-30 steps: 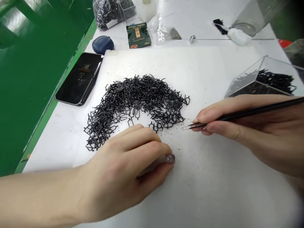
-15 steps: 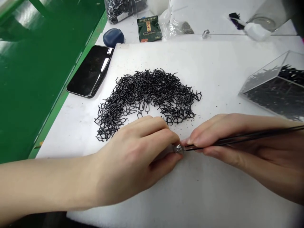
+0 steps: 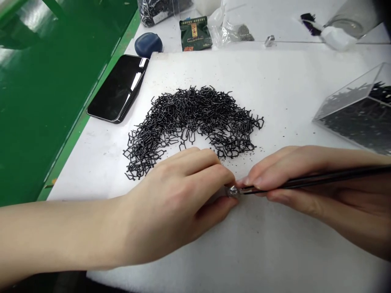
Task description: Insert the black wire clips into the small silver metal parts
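Between the thumb and fingers of my left hand (image 3: 180,203) is a small shiny metal piece (image 3: 233,191), mostly hidden by the fingertips. My right hand (image 3: 305,179) is closed around black tweezers (image 3: 320,178). The tweezers' tips reach the metal piece, and the fingertips of both hands nearly meet there. Whether a small part sits between the tips I cannot make out. Behind my left hand a heap of thin black forked parts (image 3: 189,108) lies in an arc on a white foam sheet (image 3: 238,252).
At the right stands a clear box (image 3: 348,118) of black parts. A phone (image 3: 117,89) and a blue rounded case (image 3: 148,44) lie at the left. Farther back are a green packet (image 3: 195,34), a clear bag (image 3: 235,32), another metal piece (image 3: 269,40) and a clear jar (image 3: 351,22).
The whole view has shifted slightly, so everything sits a little farther right. Both hands keep the same grip at the metal piece.
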Demonstrator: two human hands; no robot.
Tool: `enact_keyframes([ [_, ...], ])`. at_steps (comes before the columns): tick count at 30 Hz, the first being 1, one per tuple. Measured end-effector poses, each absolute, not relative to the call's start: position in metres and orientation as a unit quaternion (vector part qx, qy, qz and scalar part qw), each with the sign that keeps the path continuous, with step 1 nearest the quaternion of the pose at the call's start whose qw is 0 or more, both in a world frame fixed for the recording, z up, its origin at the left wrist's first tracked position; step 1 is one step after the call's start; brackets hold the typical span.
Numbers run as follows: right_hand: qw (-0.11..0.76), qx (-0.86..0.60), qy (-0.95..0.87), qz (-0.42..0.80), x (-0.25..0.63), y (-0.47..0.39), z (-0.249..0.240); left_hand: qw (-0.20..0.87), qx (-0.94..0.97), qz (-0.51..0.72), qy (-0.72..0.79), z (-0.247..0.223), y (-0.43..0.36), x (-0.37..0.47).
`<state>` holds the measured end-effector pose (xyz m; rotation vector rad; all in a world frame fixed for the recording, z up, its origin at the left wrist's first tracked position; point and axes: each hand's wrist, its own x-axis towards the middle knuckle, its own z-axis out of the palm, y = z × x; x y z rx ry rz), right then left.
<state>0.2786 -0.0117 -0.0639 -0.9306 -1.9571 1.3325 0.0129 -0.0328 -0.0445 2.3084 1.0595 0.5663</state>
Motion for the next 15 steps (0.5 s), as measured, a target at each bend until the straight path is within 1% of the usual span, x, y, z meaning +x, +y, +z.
enact_keyframes([
  [10,0.276,-0.350,-0.746,0.495,0.2812,-0.0073,-0.0636,0.261,0.861,0.213,0.382,-0.0425,-0.0312,0.0126],
  [15,0.288,-0.343,-0.752,0.484,0.2819,-0.0051,-0.0631,0.268,0.859,0.207,0.384,-0.0432,-0.0342,0.0133],
])
